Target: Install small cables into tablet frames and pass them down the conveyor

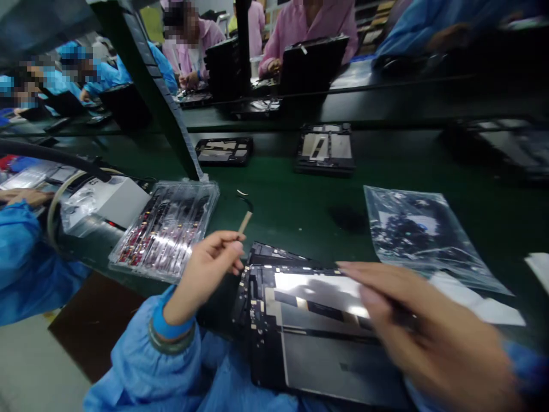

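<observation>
My left hand (210, 266) is closed in a pinch on a small thin strip (245, 223), tan with a curved dark end that points up and away. Just right of that hand lies an opened tablet housing (343, 360), its inner side up, with a silvery plate and small parts along its edge. Beneath it, the corner of another similar housing (270, 250) sticks out. Over the housing's right side is my right hand (437, 326), index finger and thumb reaching toward the top edge. Motion smears it, and whether anything is in its fingers cannot be made out.
To the left stands a clear plastic tray (163, 229) of small strip-like parts, beside a white box (115, 200). A clear bag (424, 229) of dark pieces lies at right, near white paper (476, 300). More housings (326, 149) sit farther back. Several co-workers sit across and at left.
</observation>
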{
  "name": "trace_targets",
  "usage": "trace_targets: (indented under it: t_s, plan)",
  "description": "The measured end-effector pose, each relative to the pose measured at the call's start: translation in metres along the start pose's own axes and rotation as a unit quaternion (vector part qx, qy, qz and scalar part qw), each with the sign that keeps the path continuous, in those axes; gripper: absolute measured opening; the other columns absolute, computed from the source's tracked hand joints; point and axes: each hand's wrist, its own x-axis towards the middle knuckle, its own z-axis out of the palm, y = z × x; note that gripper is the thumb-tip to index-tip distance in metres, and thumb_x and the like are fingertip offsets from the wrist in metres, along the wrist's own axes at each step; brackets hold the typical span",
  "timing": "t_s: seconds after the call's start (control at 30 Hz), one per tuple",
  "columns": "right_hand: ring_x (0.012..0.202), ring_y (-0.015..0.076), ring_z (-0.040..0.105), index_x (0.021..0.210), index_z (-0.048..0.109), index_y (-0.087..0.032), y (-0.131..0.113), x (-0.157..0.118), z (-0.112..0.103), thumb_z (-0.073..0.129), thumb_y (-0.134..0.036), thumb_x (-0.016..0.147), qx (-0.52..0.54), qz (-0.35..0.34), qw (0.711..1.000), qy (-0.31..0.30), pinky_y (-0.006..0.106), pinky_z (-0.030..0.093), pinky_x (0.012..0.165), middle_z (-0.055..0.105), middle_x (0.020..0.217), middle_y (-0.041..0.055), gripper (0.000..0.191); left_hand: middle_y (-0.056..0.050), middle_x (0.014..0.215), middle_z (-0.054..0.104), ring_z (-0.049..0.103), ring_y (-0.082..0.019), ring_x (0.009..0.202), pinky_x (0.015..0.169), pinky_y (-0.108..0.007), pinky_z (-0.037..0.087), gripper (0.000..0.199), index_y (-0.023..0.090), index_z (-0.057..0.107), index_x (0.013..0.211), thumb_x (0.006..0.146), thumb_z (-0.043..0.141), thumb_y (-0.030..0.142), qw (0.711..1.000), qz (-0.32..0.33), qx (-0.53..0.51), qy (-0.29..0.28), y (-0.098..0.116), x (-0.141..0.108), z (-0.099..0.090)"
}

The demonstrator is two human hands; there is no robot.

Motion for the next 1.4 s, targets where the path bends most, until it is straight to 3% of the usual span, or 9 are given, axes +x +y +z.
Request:
trace_targets:
  t_s: [0.13,0.33,0.53,0.63,0.9,1.0,1.17,1.27,1.4]
  plan:
    - [0.085,0.0186,0.067,0.105,0.062,-0.013,-0.028,0.013,0.021,0.049,-0.013,0.090,-0.076,-0.083,0.994,-0.001,0.027,0.054,0.074,0.070,0.099,0.0104,0.019,0.002,0.053,0.057,0.053,-0.009,0.044,0.045,-0.019,0.044,0.021,0.014,0.064,0.088,0.077,0.061,0.031,0.987,-0.033,-0.066,-0.144,0.003,-0.019,0.054]
    - [0.073,0.0179,0.066,0.097,0.063,-0.008,-0.023,0.011,0.032,0.042,-0.009,0.092,-0.164,-0.110,0.980,0.013,0.027,0.050,0.063,0.071,0.086,0.0118,0.021,-0.003,0.073,0.065,0.058,-0.010,0.061,0.057,-0.020,0.047,0.012,0.017,0.070,0.078,0.078,0.058,0.019,0.987,0.128,0.029,-0.091,0.000,-0.025,0.072]
    - [0.062,0.0122,0.060,0.084,0.057,-0.020,-0.014,0.006,0.012,0.049,-0.018,0.091,-0.080,0.078,0.990,0.087,0.022,0.047,0.056,0.063,0.073,0.0019,0.011,-0.005,0.082,0.069,0.058,-0.009,0.056,0.051,-0.021,0.049,0.019,0.015,0.070,0.077,0.070,0.072,0.033,0.963,-0.122,-0.201,-0.134,0.001,-0.019,0.062]
    - [0.067,0.0137,0.063,0.088,0.059,-0.020,-0.017,0.002,0.012,0.050,-0.014,0.089,-0.057,0.023,0.996,0.060,0.023,0.049,0.061,0.067,0.076,0.0024,0.011,-0.007,0.086,0.070,0.058,-0.010,0.059,0.052,-0.021,0.050,0.024,0.015,0.072,0.080,0.068,0.075,0.036,0.933,-0.174,-0.251,-0.188,0.000,-0.020,0.064]
    - [0.068,0.0170,0.065,0.090,0.062,-0.012,-0.026,0.011,0.026,0.042,-0.010,0.092,-0.139,-0.095,0.986,-0.002,0.027,0.049,0.060,0.069,0.079,0.0096,0.020,-0.004,0.077,0.067,0.061,-0.014,0.067,0.064,-0.024,0.050,0.006,0.019,0.073,0.069,0.071,0.068,0.023,0.994,0.067,-0.029,-0.086,-0.002,-0.027,0.073]
    - [0.067,0.0155,0.064,0.085,0.059,-0.016,-0.021,0.010,0.018,0.045,-0.012,0.091,-0.122,-0.016,0.991,0.045,0.024,0.049,0.060,0.066,0.073,0.0062,0.015,-0.001,0.060,0.062,0.056,-0.011,0.053,0.055,-0.022,0.048,0.011,0.018,0.072,0.074,0.070,0.071,0.028,0.986,-0.038,-0.109,-0.117,-0.001,-0.025,0.068]
    - [0.069,0.0153,0.064,0.085,0.057,-0.019,-0.020,-0.007,0.014,0.050,-0.011,0.088,-0.080,0.010,0.996,0.042,0.024,0.048,0.059,0.067,0.075,0.0042,0.011,0.002,0.053,0.055,0.049,-0.006,0.048,0.048,-0.017,0.046,0.033,0.014,0.073,0.092,0.067,0.077,0.035,0.895,-0.236,-0.305,-0.224,0.004,-0.020,0.064]
    - [0.073,0.0150,0.065,0.090,0.061,-0.017,-0.022,-0.013,0.020,0.050,-0.010,0.088,-0.002,-0.008,1.000,-0.003,0.024,0.050,0.062,0.069,0.081,0.0054,0.014,-0.001,0.060,0.061,0.054,-0.005,0.052,0.051,-0.014,0.046,0.032,0.013,0.074,0.089,0.065,0.080,0.032,0.873,-0.260,-0.320,-0.262,0.007,-0.021,0.067]
    - [0.064,0.0137,0.064,0.099,0.065,-0.018,-0.020,-0.001,0.021,0.055,-0.029,0.089,0.111,0.202,0.971,0.060,0.024,0.051,0.055,0.071,0.085,0.0056,0.018,-0.003,0.066,0.065,0.058,-0.006,0.058,0.059,-0.014,0.048,0.028,0.011,0.074,0.076,0.061,0.083,0.033,0.894,-0.237,-0.291,-0.243,0.006,-0.025,0.071]
